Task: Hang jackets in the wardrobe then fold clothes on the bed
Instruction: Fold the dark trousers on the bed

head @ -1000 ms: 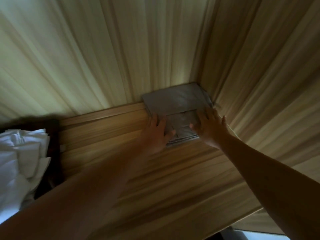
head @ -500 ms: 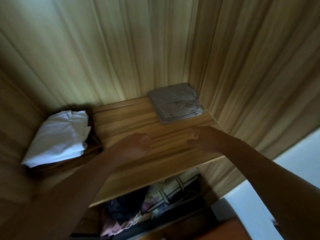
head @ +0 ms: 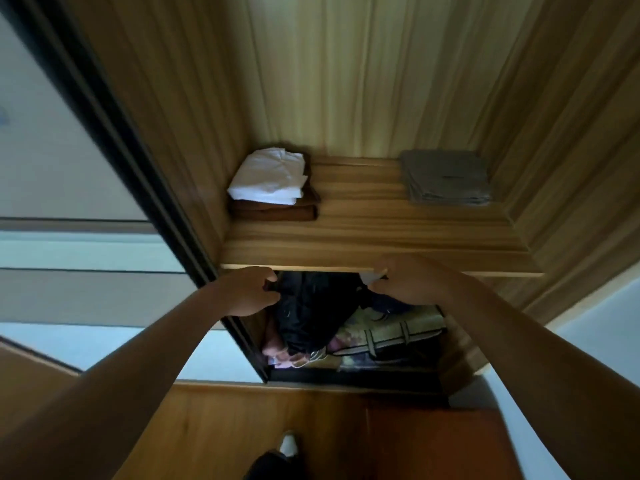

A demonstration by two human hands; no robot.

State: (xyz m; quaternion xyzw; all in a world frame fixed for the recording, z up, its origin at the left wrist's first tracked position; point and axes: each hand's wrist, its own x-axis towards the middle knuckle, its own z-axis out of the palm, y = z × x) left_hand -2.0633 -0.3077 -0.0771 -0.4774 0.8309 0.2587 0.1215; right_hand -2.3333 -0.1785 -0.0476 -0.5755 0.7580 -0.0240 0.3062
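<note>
A black jacket (head: 311, 306) hangs in the wardrobe under the wooden shelf (head: 363, 244). My left hand (head: 247, 291) pinches its left top edge with curled fingers. My right hand (head: 403, 282) is curled at its right top edge, where the dark cloth bunches toward my fingers beside a small white piece (head: 374, 276). On the shelf lie a folded grey garment (head: 446, 176) at the back right and a folded white garment (head: 270, 176) on folded brown cloth (head: 277, 213) at the left. Both hands are clear of them.
A dark sliding-door frame (head: 138, 174) runs down the wardrobe's left side. Below the jacket sit a patterned storage bag (head: 391, 336) and pinkish cloth (head: 277, 351). A brown wooden surface (head: 311, 431) lies in front, and my foot (head: 287, 445) shows at the bottom.
My hands left the folded grey garment, drew back off the shelf and dropped to the black jacket below its front edge. The view pulled back and down.
</note>
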